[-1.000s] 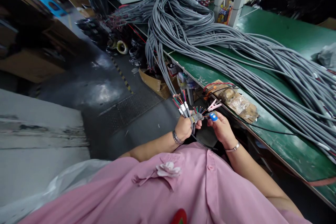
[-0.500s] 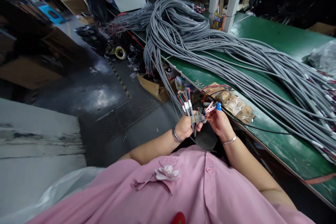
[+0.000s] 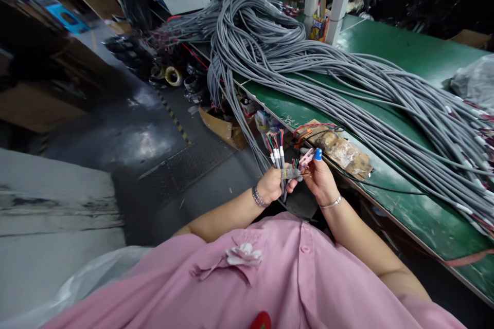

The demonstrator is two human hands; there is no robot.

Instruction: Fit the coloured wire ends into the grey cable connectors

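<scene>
Just off the near edge of the green bench (image 3: 405, 43), the left hand (image 3: 272, 184) is closed around several grey cables (image 3: 278, 164), their stripped ends up. A second ago the right hand (image 3: 320, 180) was at the fine coloured wires (image 3: 295, 163), clear of the pink clip (image 3: 306, 158); now its blue-capped thumb is right beside that clip (whether the fingers squeeze it, I can't tell). So, I judge, attention has passed to the clip by the bench edge, while the left hand serves as the steady hold.
</scene>
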